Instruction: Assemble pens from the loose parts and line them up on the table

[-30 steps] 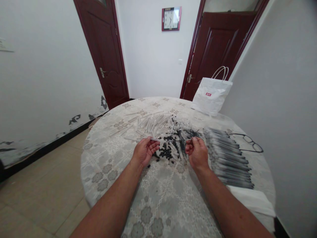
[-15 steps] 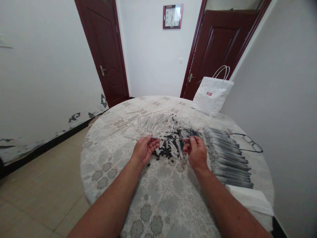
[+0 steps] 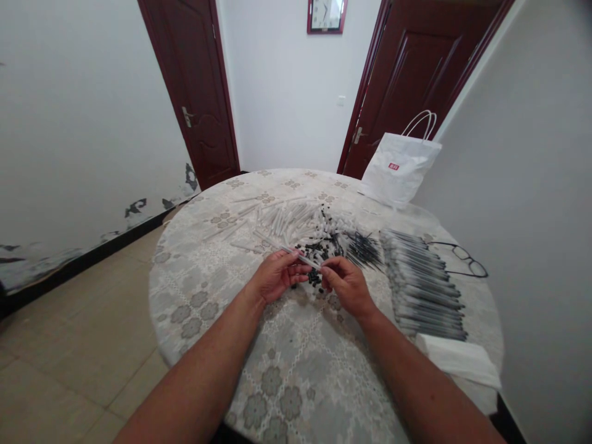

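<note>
Over the middle of the table, my left hand [image 3: 280,275] is closed around the left part of a slim, whitish, see-through pen barrel [image 3: 309,261]. With thumb and fingers, my right hand [image 3: 346,285] pinches the barrel's right end; its fingertips hide what is there. The barrel slants down to the right between the hands. Small black plugs [image 3: 314,279] lie beneath it. Beyond my hands are a heap of clear pen barrels [image 3: 289,217], small whitish pieces [image 3: 341,223] and a bundle of thin dark refills [image 3: 363,248].
A row of pens with dark cores [image 3: 425,283] is laid out at the right, beside black-framed glasses [image 3: 462,262]. Nearer stands a white packet [image 3: 457,359]. A white paper bag [image 3: 401,169] is at the back right of the round, cloth-covered table [image 3: 194,345].
My hands have come closer together. The right hand moved left, and the long thin dark refill that stretched between them has slid into the barrel. The view has tipped slightly down.
</note>
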`<action>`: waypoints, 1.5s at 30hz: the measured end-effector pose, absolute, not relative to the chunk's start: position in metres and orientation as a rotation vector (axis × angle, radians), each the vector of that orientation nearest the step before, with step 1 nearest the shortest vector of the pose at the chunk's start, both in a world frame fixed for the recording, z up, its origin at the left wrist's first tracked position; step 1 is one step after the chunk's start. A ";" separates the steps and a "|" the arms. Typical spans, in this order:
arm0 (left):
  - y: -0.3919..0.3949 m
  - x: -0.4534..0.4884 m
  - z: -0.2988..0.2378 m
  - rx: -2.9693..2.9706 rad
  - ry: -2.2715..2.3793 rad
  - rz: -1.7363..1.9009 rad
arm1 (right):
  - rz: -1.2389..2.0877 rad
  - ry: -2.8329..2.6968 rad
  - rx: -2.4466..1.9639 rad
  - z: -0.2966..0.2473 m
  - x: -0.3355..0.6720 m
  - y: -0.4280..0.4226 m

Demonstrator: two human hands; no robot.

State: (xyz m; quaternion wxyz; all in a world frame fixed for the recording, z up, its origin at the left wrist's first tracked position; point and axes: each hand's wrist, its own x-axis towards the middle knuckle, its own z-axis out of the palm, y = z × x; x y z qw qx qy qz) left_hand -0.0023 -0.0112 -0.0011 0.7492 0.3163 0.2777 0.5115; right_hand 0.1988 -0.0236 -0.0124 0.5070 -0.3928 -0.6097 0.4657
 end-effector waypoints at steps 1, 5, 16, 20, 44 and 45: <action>-0.012 -0.003 -0.001 0.695 0.600 1.087 | 1.215 -1.452 -0.922 -0.013 0.200 -0.023; -0.017 -0.002 0.001 0.732 0.572 0.958 | 1.486 -1.352 -0.840 -0.014 0.201 -0.022; -0.009 0.002 -0.002 0.600 0.609 1.224 | 0.661 -2.114 -1.236 -0.006 0.218 -0.019; -0.005 0.001 -0.003 0.554 0.622 1.319 | 0.215 -2.533 -1.453 -0.005 0.215 -0.025; -0.012 0.011 -0.006 0.699 0.657 1.222 | 1.099 -1.319 -1.029 -0.017 0.191 -0.016; -0.012 0.011 -0.006 0.702 0.660 1.222 | 1.095 -1.331 -1.026 -0.018 0.191 -0.016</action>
